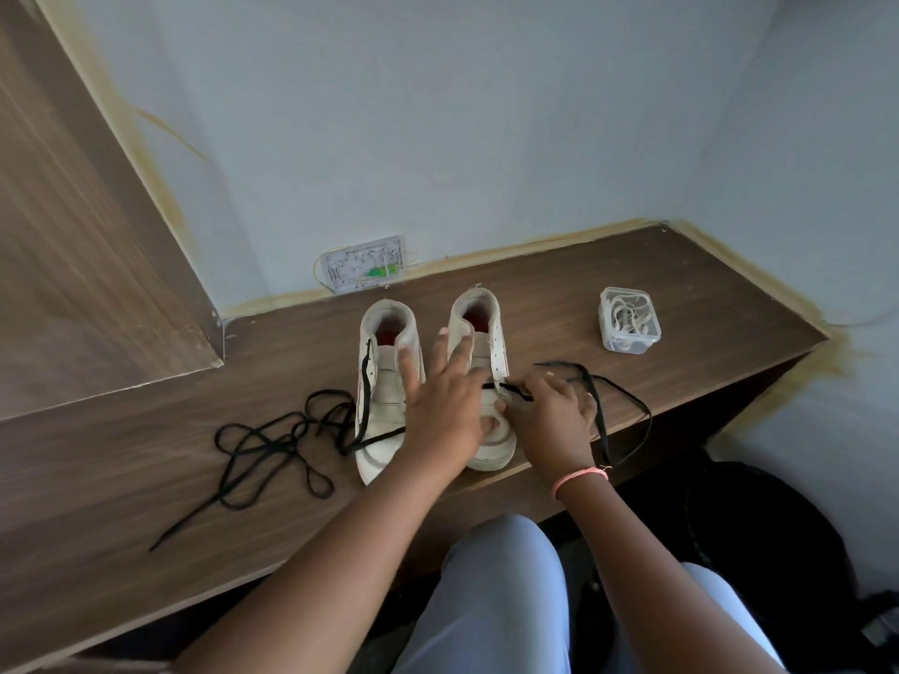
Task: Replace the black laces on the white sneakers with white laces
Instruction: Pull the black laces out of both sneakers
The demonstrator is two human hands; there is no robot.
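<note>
Black laces are mostly out: the left sneaker (pixel 384 381) trails a loose lace (pixel 272 445) across the desk (pixel 681 284), and the right sneaker (pixel 486 377) keeps only a low crossing. The right hand (pixel 549 411) pinches that lace (pixel 603 420) beside the eyelets; the left hand (pixel 447 401) presses flat on the shoe. The white laces (pixel 627 318) wait in a tub, well apart.

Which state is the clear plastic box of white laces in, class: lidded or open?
Open, it seems: the clear plastic box shows no lid, and the white laces lie coiled inside, plainly visible from above.
</note>
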